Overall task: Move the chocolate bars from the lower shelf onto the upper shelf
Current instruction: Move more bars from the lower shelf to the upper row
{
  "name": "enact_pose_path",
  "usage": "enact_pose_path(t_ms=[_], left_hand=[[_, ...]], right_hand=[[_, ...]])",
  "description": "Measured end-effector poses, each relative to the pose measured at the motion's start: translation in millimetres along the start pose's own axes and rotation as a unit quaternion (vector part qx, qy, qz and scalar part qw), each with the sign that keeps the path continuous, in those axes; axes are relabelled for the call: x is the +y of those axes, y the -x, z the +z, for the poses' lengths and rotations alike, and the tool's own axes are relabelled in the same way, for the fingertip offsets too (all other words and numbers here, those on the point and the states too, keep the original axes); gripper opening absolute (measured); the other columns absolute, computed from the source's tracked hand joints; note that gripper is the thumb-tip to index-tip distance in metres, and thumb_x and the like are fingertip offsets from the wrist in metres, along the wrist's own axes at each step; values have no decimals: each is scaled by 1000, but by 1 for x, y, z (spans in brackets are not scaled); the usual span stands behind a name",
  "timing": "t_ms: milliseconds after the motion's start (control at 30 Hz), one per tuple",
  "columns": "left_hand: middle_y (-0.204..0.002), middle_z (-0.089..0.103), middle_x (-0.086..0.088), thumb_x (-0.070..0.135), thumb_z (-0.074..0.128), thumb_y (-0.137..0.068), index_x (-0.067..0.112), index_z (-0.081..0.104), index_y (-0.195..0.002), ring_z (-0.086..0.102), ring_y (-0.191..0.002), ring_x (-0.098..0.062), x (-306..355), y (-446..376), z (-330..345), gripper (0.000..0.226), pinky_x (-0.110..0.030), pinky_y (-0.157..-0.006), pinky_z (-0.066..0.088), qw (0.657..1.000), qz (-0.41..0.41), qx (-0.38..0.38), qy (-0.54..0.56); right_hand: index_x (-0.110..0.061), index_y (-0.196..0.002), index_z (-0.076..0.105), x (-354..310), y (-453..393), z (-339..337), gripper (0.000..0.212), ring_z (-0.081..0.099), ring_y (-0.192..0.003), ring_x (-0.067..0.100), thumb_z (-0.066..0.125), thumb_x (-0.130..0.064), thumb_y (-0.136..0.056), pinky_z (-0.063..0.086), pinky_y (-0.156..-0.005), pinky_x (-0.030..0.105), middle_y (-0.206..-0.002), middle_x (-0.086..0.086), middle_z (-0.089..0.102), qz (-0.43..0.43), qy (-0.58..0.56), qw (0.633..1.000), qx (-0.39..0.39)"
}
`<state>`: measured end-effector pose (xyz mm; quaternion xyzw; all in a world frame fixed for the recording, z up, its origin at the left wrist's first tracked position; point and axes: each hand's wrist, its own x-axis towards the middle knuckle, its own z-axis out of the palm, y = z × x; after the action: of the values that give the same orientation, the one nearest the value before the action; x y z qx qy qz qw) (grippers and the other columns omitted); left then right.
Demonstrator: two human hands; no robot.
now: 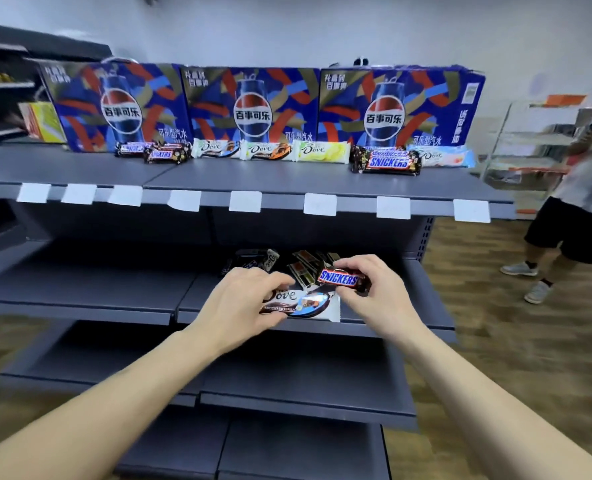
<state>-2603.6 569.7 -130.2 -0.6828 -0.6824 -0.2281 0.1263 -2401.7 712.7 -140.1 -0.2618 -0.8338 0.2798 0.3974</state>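
Progress looks well past halfway, as we judge it: along the upper shelf we count a row of bars already lined up against three blue cola cartons, namely small Snickers bars at the left, three Dove bars in the middle, a stacked Snickers pair and a pale Dove bar at the right. On the lower shelf a small heap of dark wrapped bars remains behind our hands, too shadowed to count.

Our left hand pinches one end of a white-and-brown Dove bar, thumb beneath and fingers curled over the top. Our right hand grips a brown Snickers bar with fingers curled round its far end. Both bars sit just above the front of the lower shelf, touching or nearly so; we cannot tell which.

Wrappers are glossy film, flat and oblong with crimped ends, likely slippery. Shelving is matte grey metal with white label tags along its lip. Cartons are printed cardboard. At the right a person stands on the wood-look floor.
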Motion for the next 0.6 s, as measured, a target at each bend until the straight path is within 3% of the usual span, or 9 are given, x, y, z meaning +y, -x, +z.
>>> enact_pose_path(t_ms=[200, 367, 600], left_hand=[[-93, 67, 13, 35, 77, -70, 26, 62, -114, 60, -85, -12, 9, -8, -38, 47, -34, -80, 47, 998, 41, 52, -24], [-96, 68, 15, 35, 76, -71, 27, 61, -116, 59, -88, -11, -2, -18, -64, 49, -30, -85, 44, 996, 39, 73, -32], [-102, 67, 14, 36, 78, -72, 28, 59, -119, 59, -92, -11, -35, -46, -84, 51, -31, -86, 45, 995, 27, 98, -19]], right_hand=[[-31, -102, 70, -35, -18, -22, 38, 61, -95, -3, 75, -7, -72, 42, -82, 6, -101, -17, 66, -21, 5, 1000, 15], [-29, -109, 70, -63, -51, -32, 36, 57, -97, -8, 80, -15, -77, 36, -82, 0, -103, -15, 65, -50, 32, 998, 9], [-30, -118, 69, -93, -104, -21, 37, 58, -96, 0, 76, -22, -83, 39, -84, 7, -105, -14, 63, -84, 71, 994, 13]])
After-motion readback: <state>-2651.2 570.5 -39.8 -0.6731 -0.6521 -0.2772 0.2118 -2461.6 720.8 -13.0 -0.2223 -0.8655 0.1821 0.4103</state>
